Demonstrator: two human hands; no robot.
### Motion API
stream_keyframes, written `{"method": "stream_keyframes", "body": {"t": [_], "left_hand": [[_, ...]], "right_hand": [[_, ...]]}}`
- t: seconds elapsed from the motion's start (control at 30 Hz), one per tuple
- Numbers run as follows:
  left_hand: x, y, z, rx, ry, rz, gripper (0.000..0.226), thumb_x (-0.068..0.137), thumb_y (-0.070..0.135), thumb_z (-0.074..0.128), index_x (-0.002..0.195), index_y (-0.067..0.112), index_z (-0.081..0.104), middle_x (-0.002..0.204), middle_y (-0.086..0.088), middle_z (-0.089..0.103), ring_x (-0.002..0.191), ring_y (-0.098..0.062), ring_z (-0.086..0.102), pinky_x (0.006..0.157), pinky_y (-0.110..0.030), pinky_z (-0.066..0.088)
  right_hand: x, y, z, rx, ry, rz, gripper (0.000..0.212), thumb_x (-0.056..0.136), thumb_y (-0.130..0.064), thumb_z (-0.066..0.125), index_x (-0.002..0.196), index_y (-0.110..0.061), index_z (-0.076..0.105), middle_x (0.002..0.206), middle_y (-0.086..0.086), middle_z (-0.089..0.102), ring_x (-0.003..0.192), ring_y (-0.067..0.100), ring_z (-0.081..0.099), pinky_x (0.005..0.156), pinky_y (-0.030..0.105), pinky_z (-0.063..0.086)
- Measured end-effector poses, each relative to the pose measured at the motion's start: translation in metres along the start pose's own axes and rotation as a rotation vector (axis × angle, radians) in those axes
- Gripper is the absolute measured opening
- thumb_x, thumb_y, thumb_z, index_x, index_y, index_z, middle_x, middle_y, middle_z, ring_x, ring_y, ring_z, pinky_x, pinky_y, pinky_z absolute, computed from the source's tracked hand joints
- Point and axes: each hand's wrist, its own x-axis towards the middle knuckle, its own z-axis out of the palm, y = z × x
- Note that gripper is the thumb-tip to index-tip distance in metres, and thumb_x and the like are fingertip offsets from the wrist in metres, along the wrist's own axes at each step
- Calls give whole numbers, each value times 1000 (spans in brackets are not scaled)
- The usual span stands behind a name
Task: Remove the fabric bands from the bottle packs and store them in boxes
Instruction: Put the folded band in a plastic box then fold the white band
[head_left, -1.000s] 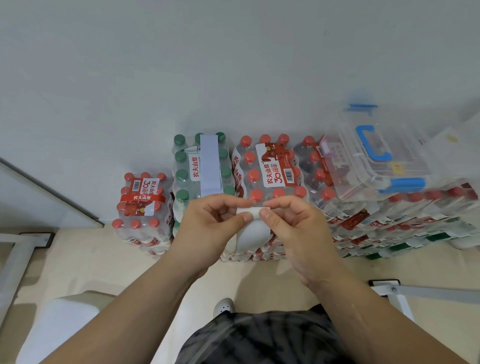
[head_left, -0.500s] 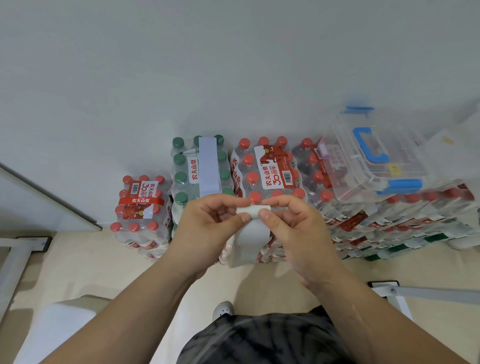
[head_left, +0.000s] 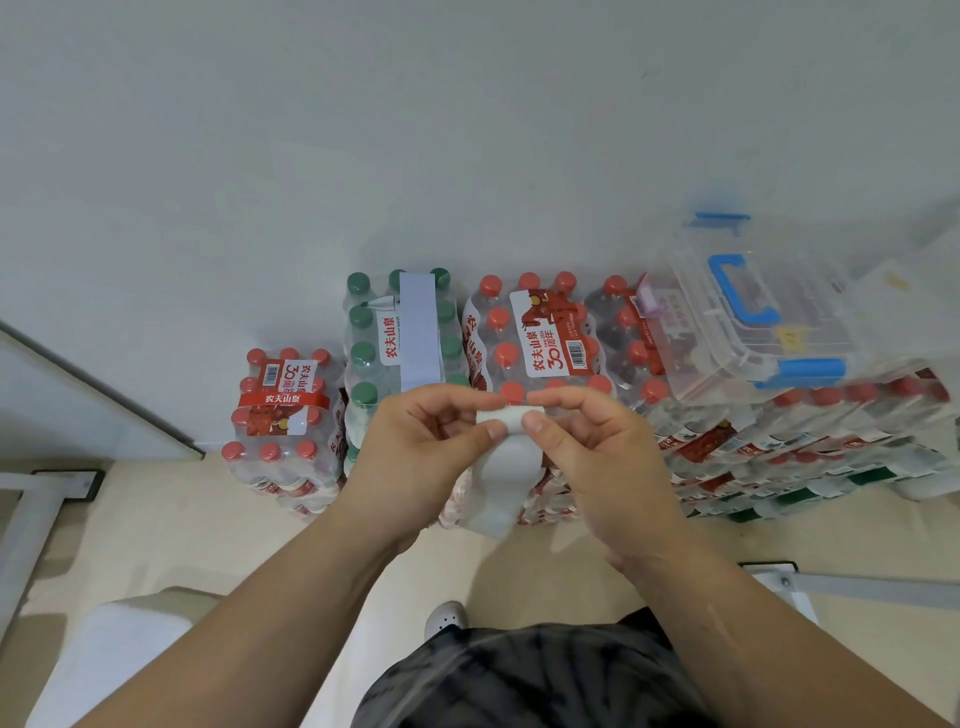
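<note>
Box (head_left: 748, 332) atop right packs (head_left: 810, 441); banded pack (head_left: 400, 332) left.

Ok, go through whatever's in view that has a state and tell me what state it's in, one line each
White fabric band: off the packs, top end rolled, rest hanging loose.
Left hand: pinching the band's rolled end.
Right hand: pinching the same end.
Green-capped pack: a pale band still around it.
Clear box with blue handle: lid on, tilted on the stacked packs.
Small red-capped pack: shrink-wrapped, on the floor.

Note white wall (head_left: 467, 130) behind, beige floor (head_left: 182, 530) below, white shoe (head_left: 445, 618) on floor, metal frame (head_left: 852, 590) at your right.
</note>
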Motion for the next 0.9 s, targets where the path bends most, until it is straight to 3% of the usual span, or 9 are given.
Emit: {"method": "stream_keyframes", "body": {"t": [0.13, 0.23, 0.3, 0.43, 0.6, 0.67, 0.83, 0.9], "left_hand": [[0, 0, 0, -4, -4, 3, 24, 81, -5, 74, 88, 18, 78, 63, 6, 65, 62, -7, 58, 63, -21, 53], [1, 0, -2, -43, -37, -10, 29, 83, -1, 72, 88, 26, 80, 77, -7, 73, 74, -15, 68, 69, -27, 58], [2, 1, -3, -32, -42, -7, 27, 83, 0, 72, 88, 25, 80, 78, -10, 72, 74, -17, 68, 68, -28, 58], [3, 0, -2, -5, -19, 11, 22, 82, -5, 73, 91, 15, 77, 64, 9, 66, 63, -6, 59, 63, -19, 52], [4, -2, -2, -32, -6, -26, 20, 82, -2, 74, 90, 16, 79, 78, -13, 72, 71, -19, 65, 70, -31, 59], [5, -2, -2, -48, -3, -49, 16, 84, 2, 73, 89, 17, 79, 76, -12, 72, 72, -20, 67, 68, -33, 60], [7, -3, -1, -17, 18, -42, 17, 84, 2, 74, 84, 18, 79, 75, -17, 66, 69, -20, 61, 66, -31, 58], [6, -1, 0, -21, 20, -31, 19, 83, 1, 75, 82, 19, 79, 73, -16, 65, 66, -18, 60, 64, -28, 56]], "right_hand": [[2, -1, 0, 4, -10, 0, 17, 90, -2, 69, 105, -11, 71, 89, 14, 78, 84, 29, 75, 78, 41, 60], [3, 0, -1, 8, -22, 10, 19, 90, 2, 68, 105, -10, 71, 90, 12, 78, 82, 23, 74, 71, 34, 60], [3, 1, -1, -20, -25, -11, 21, 90, 0, 69, 107, -12, 71, 91, 11, 78, 85, 25, 75, 75, 38, 61], [3, 2, 0, -75, -15, -53, 28, 85, -23, 72, 113, -20, 72, 88, 9, 79, 88, 27, 75, 82, 41, 61], [6, 3, -1, -22, -7, -44, 25, 89, -2, 71, 112, -10, 73, 90, 12, 78, 88, 28, 74, 84, 43, 60], [6, 5, -1, -29, 0, -39, 26, 88, 2, 71, 110, -11, 74, 92, 14, 77, 90, 33, 73, 84, 43, 60], [5, 4, -1, -62, -7, -59, 28, 90, -5, 71, 111, -24, 70, 84, 21, 73, 80, 35, 72, 73, 41, 60], [5, 2, -1, -78, -9, -73, 23, 92, -9, 69, 110, -24, 69, 79, 14, 75, 74, 26, 72, 70, 35, 59]]}}
